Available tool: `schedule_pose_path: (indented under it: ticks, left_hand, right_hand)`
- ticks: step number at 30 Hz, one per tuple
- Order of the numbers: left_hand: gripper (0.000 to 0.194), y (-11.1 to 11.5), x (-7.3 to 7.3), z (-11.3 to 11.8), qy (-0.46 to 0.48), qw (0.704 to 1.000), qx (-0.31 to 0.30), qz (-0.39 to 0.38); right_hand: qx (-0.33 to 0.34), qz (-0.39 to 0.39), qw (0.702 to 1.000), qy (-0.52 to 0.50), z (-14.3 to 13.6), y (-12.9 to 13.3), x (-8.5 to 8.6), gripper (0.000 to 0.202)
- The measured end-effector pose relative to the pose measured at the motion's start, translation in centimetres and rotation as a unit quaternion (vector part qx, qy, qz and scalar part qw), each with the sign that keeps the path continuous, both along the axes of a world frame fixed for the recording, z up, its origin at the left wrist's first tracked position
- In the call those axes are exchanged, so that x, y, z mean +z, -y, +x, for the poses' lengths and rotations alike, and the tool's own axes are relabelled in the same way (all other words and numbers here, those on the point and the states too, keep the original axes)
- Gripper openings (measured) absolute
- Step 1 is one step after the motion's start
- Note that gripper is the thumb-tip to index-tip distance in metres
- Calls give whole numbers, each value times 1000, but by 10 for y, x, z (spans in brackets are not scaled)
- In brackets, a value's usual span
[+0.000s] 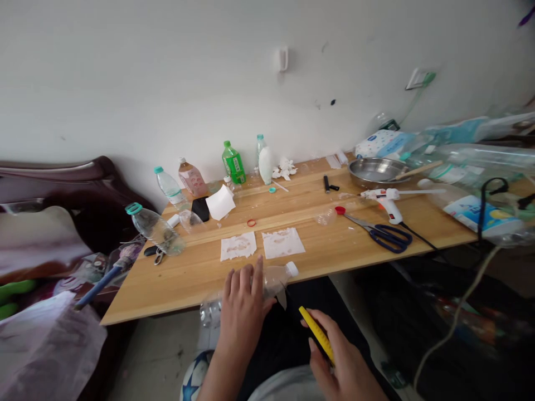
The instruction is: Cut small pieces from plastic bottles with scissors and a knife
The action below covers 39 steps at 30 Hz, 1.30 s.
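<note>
A clear plastic bottle (273,277) with a white cap lies on its side along the table's front edge. My left hand (244,295) presses over its middle, fingers stretched across the top and the thumb on the near side, so that part is hidden. In my right hand (340,356), below the edge and over my lap, is a yellow utility knife (317,333). Its thin tip points up and left toward the bottle's neck end; whether the blade touches the plastic I cannot tell. Two pieces of torn white paper (238,246) lie just beyond the bottle.
Blue-handled scissors (388,236), a white glue gun (387,203) and a metal bowl (376,171) are on the right. Several bottles, including a green one (234,162), stand at the back and left. A red ring (251,223) lies mid-table. Plastic bottles crowd the right end.
</note>
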<state>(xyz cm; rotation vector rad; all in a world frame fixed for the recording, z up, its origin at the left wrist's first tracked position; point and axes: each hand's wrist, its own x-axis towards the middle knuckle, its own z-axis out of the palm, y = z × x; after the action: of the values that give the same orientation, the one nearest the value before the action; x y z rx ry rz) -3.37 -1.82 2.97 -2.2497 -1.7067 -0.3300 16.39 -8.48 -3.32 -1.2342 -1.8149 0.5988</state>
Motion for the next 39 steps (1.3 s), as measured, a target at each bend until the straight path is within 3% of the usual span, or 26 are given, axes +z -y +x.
schedule_pose_path:
  ticks: [5, 12, 16, 21, 23, 25, 28, 30, 32, 34, 36, 39]
  left_hand:
    - [63, 3, -4, 4, -15, 999, 33, -13]
    - [73, 3, -5, 7, -15, 999, 21, -45]
    - [68, 1, -7, 9, -16, 999, 12, -30]
    - [62, 1, -13, 6, -18, 1000, -6, -5]
    - [60, -1, -8, 4, -17, 1000, -18, 8]
    - [61, -10, 7, 1, -19, 999, -29, 30]
    - [62, -49, 46, -3, -40, 996, -44, 60]
    - [60, -93, 71, -6, -68, 996, -43, 38]
    - [68, -144, 86, -8, -88, 994, -60, -15]
    - [71, -194, 88, -11, -87, 991, -76, -62]
    - [71, -235, 79, -15, -89, 988, -94, -83]
    - [71, -275, 60, -20, -95, 985, -112, -94]
  right_hand:
    - [57, 17, 994, 95, 8, -3, 10, 53]
    - [71, 0, 990, 124, 9, -6, 22, 54]
    - [70, -5, 989, 129, 10, -8, 19, 55]
    - [76, 19, 988, 132, 9, -11, 0, 61]
    - [74, 36, 990, 117, 10, -13, -5, 64]
    - [84, 48, 992, 79, 14, -19, 0, 64]
    - [66, 14, 998, 2, 24, -42, 26, 57]
    - [12, -48, 998, -45, 30, -73, 51, 51]
    - [-42, -105, 989, -92, 34, -115, 73, 50]
    - [-72, -131, 980, -129, 33, -163, 88, 53]
    - [-71, -136, 979, -133, 29, -210, 94, 58]
    - [-62, -89, 991, -77, 15, -271, 92, 58]
